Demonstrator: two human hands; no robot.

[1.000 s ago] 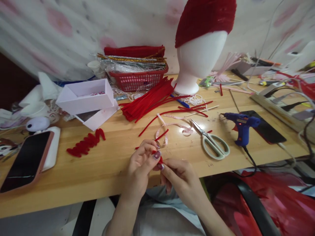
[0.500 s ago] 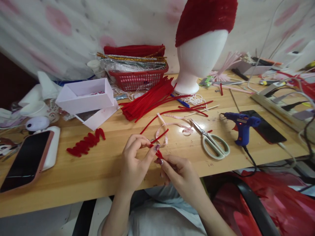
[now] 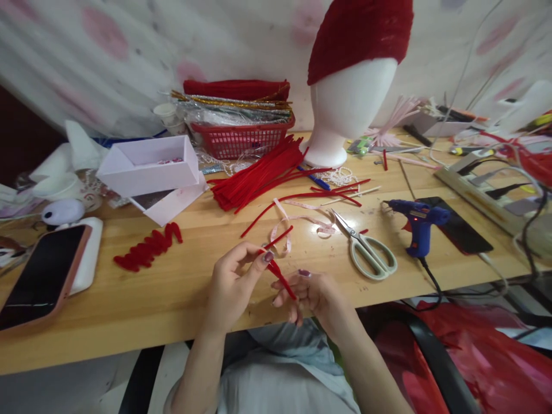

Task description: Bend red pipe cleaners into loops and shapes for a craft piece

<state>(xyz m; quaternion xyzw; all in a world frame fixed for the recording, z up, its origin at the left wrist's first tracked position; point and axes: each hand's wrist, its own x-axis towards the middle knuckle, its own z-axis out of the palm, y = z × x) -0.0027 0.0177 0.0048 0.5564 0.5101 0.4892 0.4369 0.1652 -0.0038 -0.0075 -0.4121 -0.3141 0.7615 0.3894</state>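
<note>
My left hand (image 3: 235, 282) pinches a red pipe cleaner (image 3: 281, 277) between thumb and forefinger. One end sticks up toward the tape measure, and a doubled-looking part slants down to the right. My right hand (image 3: 317, 296) has its fingers apart beside that lower part, which lies across or just in front of the fingers; whether they touch, I cannot tell. Several folded red pipe cleaner pieces (image 3: 149, 248) lie in a row to the left. Behind my hands curls a pale pink tape measure (image 3: 325, 226), and a long red pipe cleaner (image 3: 257, 217) rests alongside it.
Pale green-handled scissors (image 3: 371, 256) and a blue glue gun (image 3: 418, 221) lie to the right. Behind are a bundle of red pipe cleaners (image 3: 259, 175), a red basket (image 3: 241, 141), a white box (image 3: 149, 169) and a foam head (image 3: 351, 103) wearing a red cap. A phone (image 3: 45, 276) lies left.
My right hand has let go of the pipe cleaner and opened, moving slightly right and down. The lower part of the pipe cleaner now shows. My left hand keeps its pinch.
</note>
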